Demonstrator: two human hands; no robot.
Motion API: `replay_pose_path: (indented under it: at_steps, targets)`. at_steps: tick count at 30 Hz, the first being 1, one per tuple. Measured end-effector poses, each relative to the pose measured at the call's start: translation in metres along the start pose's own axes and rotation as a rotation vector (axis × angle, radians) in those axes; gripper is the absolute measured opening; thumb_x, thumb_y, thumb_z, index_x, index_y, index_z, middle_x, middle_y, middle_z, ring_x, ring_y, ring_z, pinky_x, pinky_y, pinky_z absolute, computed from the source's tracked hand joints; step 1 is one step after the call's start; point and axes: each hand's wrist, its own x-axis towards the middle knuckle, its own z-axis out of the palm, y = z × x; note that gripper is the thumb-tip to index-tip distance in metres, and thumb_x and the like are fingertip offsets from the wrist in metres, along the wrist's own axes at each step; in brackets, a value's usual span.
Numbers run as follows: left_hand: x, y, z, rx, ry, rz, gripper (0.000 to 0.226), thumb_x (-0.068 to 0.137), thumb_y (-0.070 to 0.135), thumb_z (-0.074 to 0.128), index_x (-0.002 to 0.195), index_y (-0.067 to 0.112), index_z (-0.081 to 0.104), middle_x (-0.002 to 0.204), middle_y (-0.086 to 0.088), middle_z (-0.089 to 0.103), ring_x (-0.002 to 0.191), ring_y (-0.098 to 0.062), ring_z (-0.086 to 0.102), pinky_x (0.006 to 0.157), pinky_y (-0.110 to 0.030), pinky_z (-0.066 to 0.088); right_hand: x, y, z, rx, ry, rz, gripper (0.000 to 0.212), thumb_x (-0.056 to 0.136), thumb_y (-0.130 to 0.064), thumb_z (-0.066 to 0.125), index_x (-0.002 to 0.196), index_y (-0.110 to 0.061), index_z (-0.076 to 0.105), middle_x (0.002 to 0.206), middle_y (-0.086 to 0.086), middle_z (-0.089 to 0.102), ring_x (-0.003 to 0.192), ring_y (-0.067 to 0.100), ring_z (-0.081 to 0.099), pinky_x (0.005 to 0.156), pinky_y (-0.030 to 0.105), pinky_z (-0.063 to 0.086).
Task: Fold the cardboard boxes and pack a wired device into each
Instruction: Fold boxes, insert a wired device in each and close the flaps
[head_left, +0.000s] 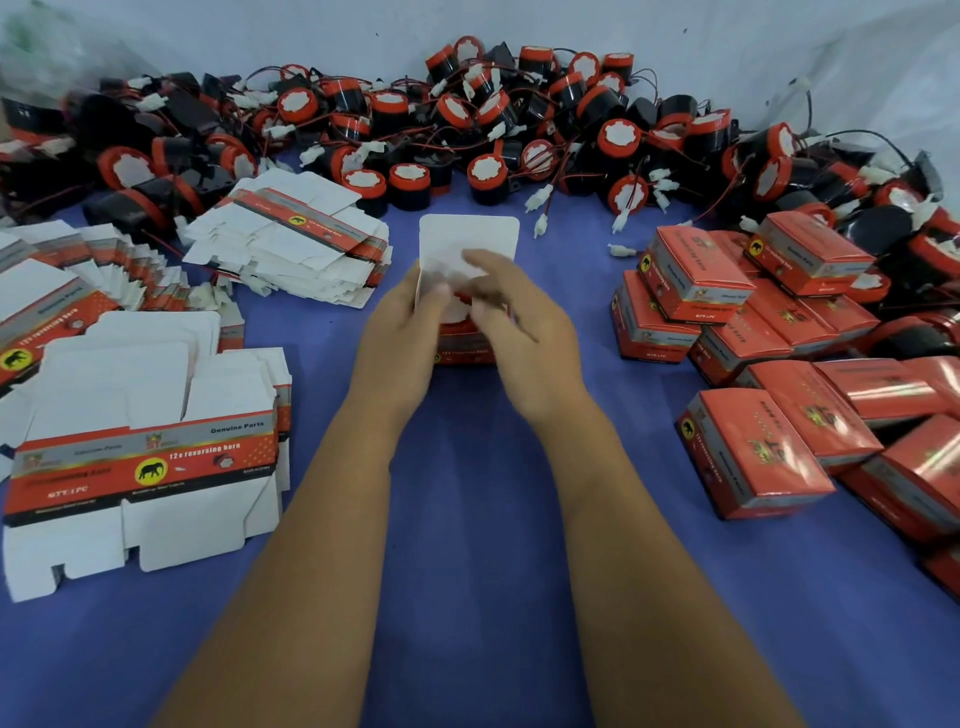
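A red cardboard box (462, 345) stands on the blue cloth at the centre, its white top flap (467, 236) raised behind my fingers. My left hand (402, 332) grips the box's left side. My right hand (511, 322) reaches over the open top, fingers blurred, touching the white inner flaps. A bit of red shows inside the box; whether it is a device I cannot tell. Black and red wired devices (488, 174) lie heaped along the back.
Flat unfolded boxes (145, 457) are stacked at the left, with another stack (291, 239) behind them. Closed red boxes (753, 452) are piled at the right. A white wall (467, 26) rises behind the heap. Blue cloth (467, 519) covers the surface.
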Motion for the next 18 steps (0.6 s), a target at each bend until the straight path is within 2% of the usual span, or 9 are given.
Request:
replay_pose_path:
  at_steps: [2, 3, 5, 7, 9, 11, 13, 15, 18]
  targets:
    - [0.003, 0.004, 0.001, -0.207, 0.086, -0.104, 0.038, 0.097, 0.039, 0.038, 0.099, 0.027, 0.074, 0.091, 0.014, 0.075, 0.081, 0.004, 0.068, 0.063, -0.012, 0.052, 0.003, 0.004, -0.002, 0.175, 0.068, 0.153, 0.029, 0.099, -0.02, 0.041, 0.121, -0.031, 0.055, 0.104, 0.0, 0.071, 0.104, 0.022, 0.063, 0.091, 0.043, 0.051]
    - [0.005, 0.005, 0.001, -0.216, 0.118, -0.135, 0.039, 0.101, 0.034, 0.037, 0.099, 0.02, 0.073, 0.085, 0.015, 0.075, 0.074, 0.007, 0.067, 0.058, -0.009, 0.049, 0.006, 0.006, -0.004, 0.201, 0.1, 0.187, 0.025, 0.101, -0.016, 0.042, 0.119, -0.03, 0.054, 0.102, 0.002, 0.072, 0.103, 0.021, 0.064, 0.091, 0.041, 0.052]
    - [0.007, 0.004, 0.0, -0.126, 0.112, -0.113, 0.03, 0.104, 0.022, 0.042, 0.094, 0.023, 0.069, 0.073, 0.024, 0.071, 0.067, 0.012, 0.064, 0.054, -0.004, 0.043, 0.008, 0.008, -0.002, 0.206, 0.132, 0.182, 0.025, 0.097, -0.006, 0.051, 0.114, -0.024, 0.049, 0.098, -0.004, 0.072, 0.097, 0.006, 0.064, 0.085, 0.024, 0.052]
    - [0.005, 0.002, -0.001, -0.036, 0.012, -0.049, 0.023, 0.102, 0.017, 0.048, 0.108, 0.029, 0.067, 0.09, 0.024, 0.07, 0.08, 0.014, 0.063, 0.063, -0.004, 0.045, 0.008, 0.007, 0.006, 0.216, 0.178, 0.188, 0.037, 0.091, -0.001, 0.06, 0.119, -0.02, 0.045, 0.103, -0.007, 0.064, 0.094, 0.002, 0.059, 0.079, 0.015, 0.046]
    - [0.004, -0.001, -0.001, 0.064, -0.039, 0.0, 0.028, 0.099, 0.013, 0.052, 0.123, 0.026, 0.062, 0.107, 0.019, 0.066, 0.089, 0.014, 0.06, 0.068, -0.003, 0.045, 0.009, 0.009, 0.008, 0.176, 0.241, 0.229, 0.06, 0.087, -0.005, 0.065, 0.136, -0.024, 0.036, 0.118, -0.006, 0.046, 0.108, 0.01, 0.05, 0.087, 0.021, 0.046]
    - [0.005, -0.003, 0.0, 0.14, 0.026, 0.038, 0.029, 0.096, 0.012, 0.057, 0.122, 0.024, 0.062, 0.115, 0.011, 0.063, 0.096, 0.007, 0.058, 0.069, 0.001, 0.041, 0.011, 0.013, 0.003, 0.151, 0.219, 0.286, 0.069, 0.087, -0.012, 0.067, 0.144, -0.03, 0.032, 0.129, -0.008, 0.035, 0.122, 0.016, 0.041, 0.097, 0.03, 0.045]
    - [0.007, -0.002, 0.0, 0.18, 0.085, 0.046, 0.029, 0.094, 0.013, 0.06, 0.121, 0.025, 0.063, 0.12, 0.007, 0.061, 0.099, 0.001, 0.054, 0.069, 0.003, 0.038, 0.012, 0.016, -0.002, 0.189, 0.117, 0.311, 0.05, 0.089, -0.012, 0.064, 0.134, -0.028, 0.048, 0.133, -0.008, 0.045, 0.123, 0.014, 0.045, 0.099, 0.033, 0.047]
    - [0.006, -0.002, 0.0, 0.156, 0.071, 0.061, 0.03, 0.093, 0.013, 0.061, 0.117, 0.031, 0.061, 0.114, 0.014, 0.063, 0.085, 0.007, 0.054, 0.065, 0.0, 0.04, 0.012, 0.016, -0.004, 0.243, 0.048, 0.303, 0.033, 0.089, -0.007, 0.059, 0.116, -0.026, 0.059, 0.119, -0.008, 0.062, 0.111, 0.012, 0.057, 0.089, 0.03, 0.053]
    - [0.004, -0.003, 0.0, 0.12, 0.066, 0.068, 0.036, 0.092, 0.013, 0.062, 0.114, 0.041, 0.054, 0.104, 0.026, 0.06, 0.06, 0.008, 0.05, 0.06, -0.004, 0.043, 0.016, 0.015, -0.004, 0.315, 0.014, 0.333, 0.034, 0.087, -0.004, 0.058, 0.104, -0.033, 0.059, 0.104, -0.009, 0.068, 0.097, 0.011, 0.065, 0.075, 0.024, 0.057]
